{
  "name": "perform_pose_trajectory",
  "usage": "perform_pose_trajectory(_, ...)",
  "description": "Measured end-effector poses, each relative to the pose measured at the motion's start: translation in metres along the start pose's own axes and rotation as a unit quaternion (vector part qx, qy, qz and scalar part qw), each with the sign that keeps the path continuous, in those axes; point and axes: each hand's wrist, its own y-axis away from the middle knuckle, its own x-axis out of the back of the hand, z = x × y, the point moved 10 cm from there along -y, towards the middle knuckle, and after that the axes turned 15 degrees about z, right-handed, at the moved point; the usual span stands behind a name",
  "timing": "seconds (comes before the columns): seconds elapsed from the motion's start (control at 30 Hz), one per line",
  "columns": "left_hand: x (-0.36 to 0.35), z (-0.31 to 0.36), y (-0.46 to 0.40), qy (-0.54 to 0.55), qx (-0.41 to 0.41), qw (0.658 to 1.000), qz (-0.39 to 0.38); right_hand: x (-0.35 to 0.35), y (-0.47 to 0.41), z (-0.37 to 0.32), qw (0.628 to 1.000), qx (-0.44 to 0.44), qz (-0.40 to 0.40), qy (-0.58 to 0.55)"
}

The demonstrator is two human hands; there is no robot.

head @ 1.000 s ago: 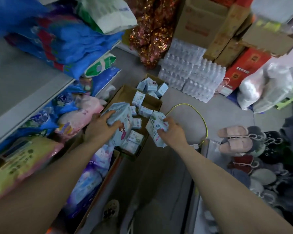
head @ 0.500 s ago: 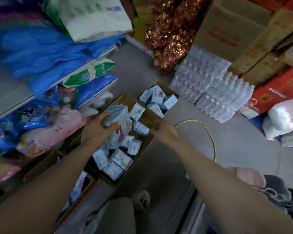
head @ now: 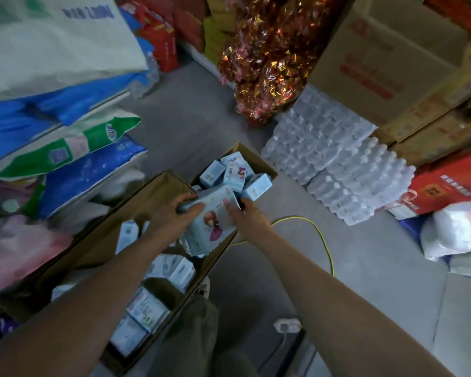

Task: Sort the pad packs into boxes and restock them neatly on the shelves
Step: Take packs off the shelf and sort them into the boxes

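A light blue pad pack (head: 211, 224) with a cartoon girl on it hangs over the open cardboard box (head: 158, 191) on the floor. My left hand (head: 174, 217) grips its upper left edge. My right hand (head: 248, 217) holds its right side, fingers partly hidden behind it. Several small blue pad packs (head: 235, 175) lie piled at the box's far end, and more packs (head: 172, 268) lie in the near part under my left forearm.
Shelves on the left hold big blue, green and pink bags (head: 93, 170). Shrink-wrapped water bottles (head: 335, 161) and stacked cartons (head: 370, 63) stand at the right. A yellow cable (head: 321, 240) loops over the grey floor, and a white power strip (head: 287, 325) lies near my leg.
My right hand let go of its smaller pack, reached to the box's edge, then came onto the big pack's right side. The view swung forward over the box.
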Motion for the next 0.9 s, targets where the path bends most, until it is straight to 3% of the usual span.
perform_pose_trajectory(0.17, -0.068, -0.004, -0.053, 0.068, 0.091, 0.99, -0.082, -0.008, -0.079, 0.035, 0.99, -0.121, -0.037, -0.07)
perform_pose_trajectory(0.27, -0.111, -0.002, -0.076, 0.105, 0.125, 0.98, -0.118, -0.004, -0.121, 0.056, 0.99, -0.119, -0.023, -0.076)
perform_pose_trajectory(0.57, -0.226, -0.001, -0.206, 0.09, 0.132, 0.986, -0.044, -0.006, -0.281, 0.118, 0.986, -0.144, -0.023, -0.082)
perform_pose_trajectory(0.67, -0.273, -0.003, -0.261, 0.019, 0.126, 0.992, -0.026, -0.011, -0.345, 0.15, 0.98, -0.174, 0.007, -0.099)
perform_pose_trajectory(0.77, -0.322, 0.0, -0.318, -0.038, 0.085, 0.996, 0.001, -0.016, -0.407, 0.177, 0.98, -0.17, 0.033, -0.098)
perform_pose_trajectory(0.9, -0.391, 0.001, -0.384, -0.078, 0.022, 0.997, -0.018, -0.032, -0.482, 0.211, 0.984, -0.147, 0.04, -0.091)
